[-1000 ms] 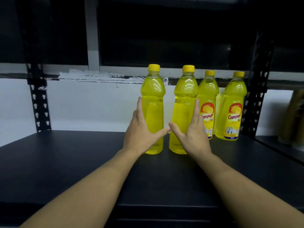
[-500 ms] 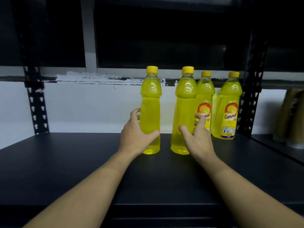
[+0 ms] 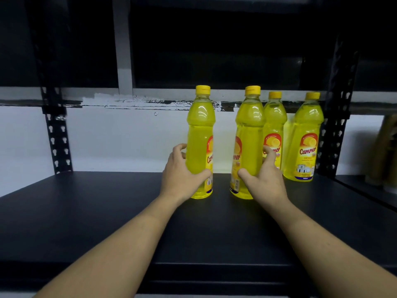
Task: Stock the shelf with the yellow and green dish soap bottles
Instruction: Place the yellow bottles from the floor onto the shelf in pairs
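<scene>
Bottles [image 3: 200,143] upright on black shelf [image 3: 86,211], white wall [image 3: 118,136] behind, each hand's grip around one.

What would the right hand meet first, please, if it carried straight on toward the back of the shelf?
The right hand already grips the front bottle; past that, probably the labelled bottle behind, though depth is unclear.

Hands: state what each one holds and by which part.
Left hand grips the left bottle around its lower body. Right hand grips the next bottle likewise. Both bottles stand on the shelf.
</scene>
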Demonstrator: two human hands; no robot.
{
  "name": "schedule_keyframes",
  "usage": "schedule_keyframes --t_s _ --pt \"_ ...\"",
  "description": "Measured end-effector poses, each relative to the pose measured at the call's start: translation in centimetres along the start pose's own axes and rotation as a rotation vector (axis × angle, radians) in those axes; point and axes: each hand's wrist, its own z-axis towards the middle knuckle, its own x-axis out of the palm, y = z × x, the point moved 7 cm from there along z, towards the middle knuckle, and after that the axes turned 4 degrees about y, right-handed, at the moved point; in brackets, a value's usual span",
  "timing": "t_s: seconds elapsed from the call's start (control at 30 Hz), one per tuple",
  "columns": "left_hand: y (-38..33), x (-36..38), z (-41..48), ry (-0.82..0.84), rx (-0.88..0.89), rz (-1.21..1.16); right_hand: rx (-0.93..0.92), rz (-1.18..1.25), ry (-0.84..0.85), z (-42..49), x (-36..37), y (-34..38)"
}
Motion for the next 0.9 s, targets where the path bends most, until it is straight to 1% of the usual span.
schedule_keyframes --t_s 0.07,0.13,0.27,0.33,0.4,0.5,0.57,0.63,0.73,0.8,0.9 --pt "0.3 0.1 0.1 0.008 -0.016 -0.031 -0.003 -0.004 0.006 -0.1 0.1 -0.1" --pt "0.4 0.3 -0.1 0.026 -0.009 -0.045 -0.021 -0.066 -0.024 -0.3 0.0 0.0" --pt "0.4 0.2 -0.4 0.028 -0.008 0.040 -0.019 -0.104 -0.047 -0.3 -0.2 -0.2" --pt "0.5 0.1 -0.3 0.024 -0.019 0.068 -0.017 -0.093 -0.018 -0.1 -0.1 -0.3" --pt "0.6 0.1 0.0 0.032 -0.031 0.060 -0.012 -0.032 0.035 0.0 0.3 -0.5" --pt "1.3 0.3 0.3 0.060 -0.094 -0.067 -0.005 0.045 0.101 0.1 0.8 -0.6" --pt "1.5 0.7 0.3 0.077 -0.109 -0.102 -0.005 0.070 0.113 0.1 1.1 -0.6" --pt "1.2 1.0 0.0 0.077 -0.085 -0.071 0.020 0.027 0.107 0.0 1.2 -0.8" --pt "1.3 0.7 -0.1 0.036 -0.057 0.068 0.049 -0.033 0.055 0.1 0.8 -1.2" --pt "1.5 0.3 -0.1 0.026 -0.080 0.100 0.053 -0.014 0.037 0.3 0.6 -1.4" --pt "1.5 0.2 0.0 0.044 -0.083 0.089 0.058 0.052 0.074 0.5 0.8 -1.5"
